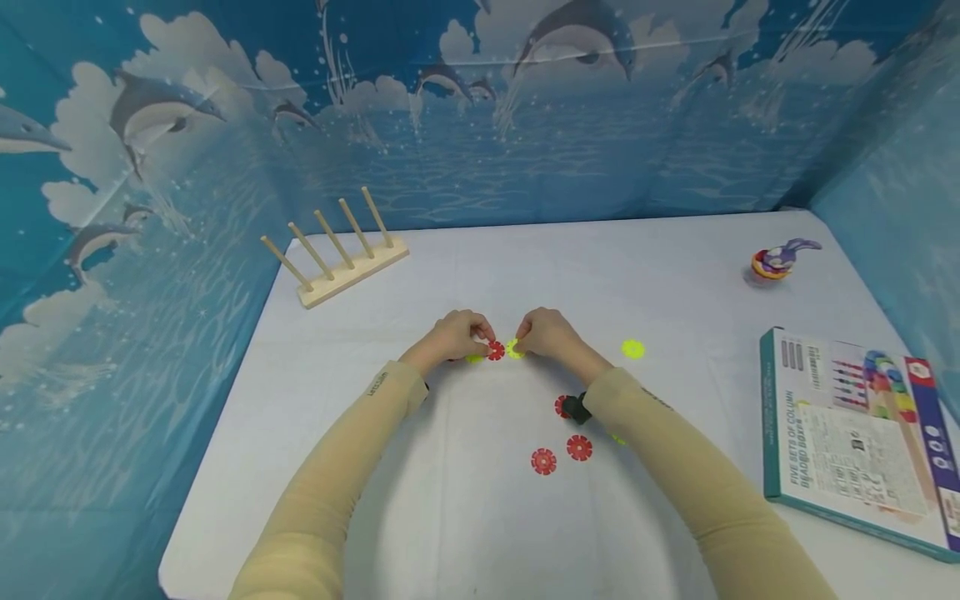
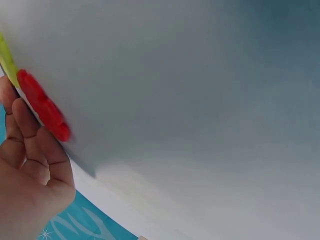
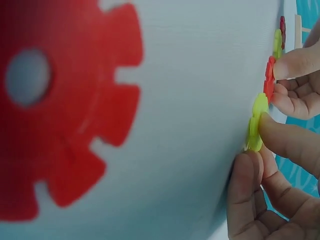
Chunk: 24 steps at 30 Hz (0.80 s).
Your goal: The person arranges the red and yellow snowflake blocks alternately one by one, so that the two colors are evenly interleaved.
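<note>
My left hand (image 1: pixel 456 335) pinches a red notched disc (image 1: pixel 496 350) between thumb and fingers at the middle of the table. Left of it, partly hidden by that hand, a yellow-green disc (image 1: pixel 475 359) and another red disc (image 3: pixel 282 31) continue in a row. Facing it, my right hand (image 1: pixel 553 335) grips a yellow-green notched disc (image 1: pixel 513 348) by its edge. In the right wrist view this yellow-green disc (image 3: pixel 256 122) stands close beside the red one (image 3: pixel 269 80), their edges near each other. The left wrist view shows the red disc (image 2: pixel 44 106) at the left fingertips.
Loose red discs (image 1: pixel 543 461) lie nearer me, one partly behind the right wrist. A yellow-green disc (image 1: pixel 633 348) sits to the right. A wooden stand with upright pegs (image 1: pixel 352 271) is at back left, a boxed toy set (image 1: pixel 855 433) at right, a small purple-topped figure (image 1: pixel 776 260) behind it.
</note>
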Available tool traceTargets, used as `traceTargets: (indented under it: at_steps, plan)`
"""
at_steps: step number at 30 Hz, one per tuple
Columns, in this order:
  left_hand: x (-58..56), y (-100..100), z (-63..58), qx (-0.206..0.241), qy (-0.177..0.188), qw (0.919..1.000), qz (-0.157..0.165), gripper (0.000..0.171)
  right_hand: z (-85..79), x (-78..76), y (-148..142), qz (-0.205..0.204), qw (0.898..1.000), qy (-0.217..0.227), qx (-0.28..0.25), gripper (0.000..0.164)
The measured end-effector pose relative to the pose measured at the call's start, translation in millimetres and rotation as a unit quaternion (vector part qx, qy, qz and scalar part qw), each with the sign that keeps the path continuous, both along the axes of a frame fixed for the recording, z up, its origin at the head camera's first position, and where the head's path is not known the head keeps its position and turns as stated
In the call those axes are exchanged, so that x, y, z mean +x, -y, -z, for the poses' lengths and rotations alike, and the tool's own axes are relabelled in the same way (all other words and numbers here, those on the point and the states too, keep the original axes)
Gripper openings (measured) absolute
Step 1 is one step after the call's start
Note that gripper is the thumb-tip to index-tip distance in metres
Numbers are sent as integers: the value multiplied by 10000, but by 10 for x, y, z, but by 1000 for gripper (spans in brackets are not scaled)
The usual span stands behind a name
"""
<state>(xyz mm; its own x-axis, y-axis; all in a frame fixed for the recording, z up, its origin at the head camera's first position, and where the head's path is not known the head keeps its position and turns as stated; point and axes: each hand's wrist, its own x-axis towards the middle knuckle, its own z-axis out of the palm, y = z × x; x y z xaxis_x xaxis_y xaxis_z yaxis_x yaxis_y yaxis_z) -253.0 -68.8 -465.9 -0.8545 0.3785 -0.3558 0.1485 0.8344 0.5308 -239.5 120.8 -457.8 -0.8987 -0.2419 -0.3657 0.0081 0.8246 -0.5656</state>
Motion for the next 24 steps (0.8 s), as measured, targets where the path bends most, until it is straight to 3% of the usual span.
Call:
traceTargets:
  at_steps: [24]
  plan:
    - [-5, -202, -11, 282, -71, 9992, 289, 16, 55, -8, -21, 57, 9999, 29, -93, 14]
